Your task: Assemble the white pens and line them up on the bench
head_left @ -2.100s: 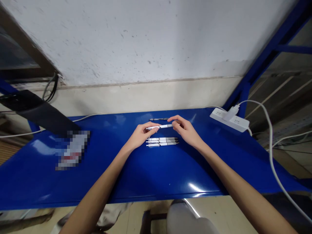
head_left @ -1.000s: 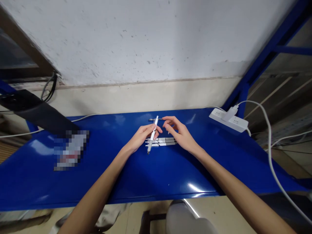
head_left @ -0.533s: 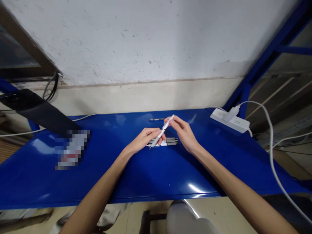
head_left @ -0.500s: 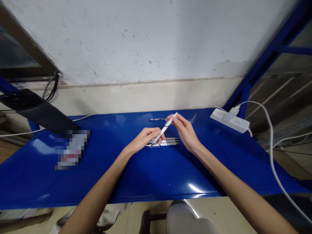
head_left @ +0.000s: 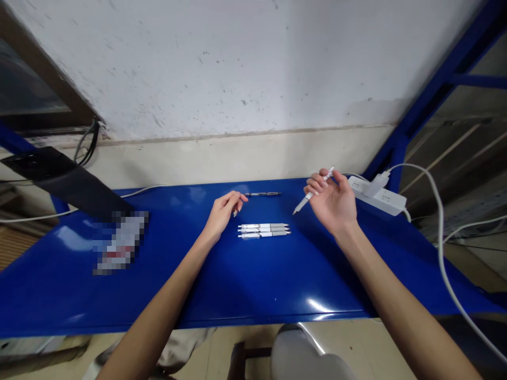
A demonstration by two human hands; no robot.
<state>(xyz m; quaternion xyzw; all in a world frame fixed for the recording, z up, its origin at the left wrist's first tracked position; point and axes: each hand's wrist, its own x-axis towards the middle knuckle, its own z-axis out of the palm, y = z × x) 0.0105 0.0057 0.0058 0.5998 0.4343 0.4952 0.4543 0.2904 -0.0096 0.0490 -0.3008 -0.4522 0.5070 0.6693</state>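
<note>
My right hand is raised palm up over the right side of the desk, its fingers curled around a white pen. The pen slants, with its grey grip and metal tip pointing down to the left. My left hand holds nothing; its fingers are loosely bent and slightly apart. Its fingertips are close to the left end of a dark, clear-barrelled pen; whether they touch it I cannot tell. Between and below the hands, several white pens lie side by side, tips to the right.
The blue desk runs along a spotted wall. A white power strip with a plug and cable is at the back right. On the left stand a black slanted object and a blurred-out item. A grey stool is below the front edge.
My left hand has let go of the white pen and shifted left and slightly up. My right hand has carried that pen right and turned palm up, its tip now swung out over the desk.
</note>
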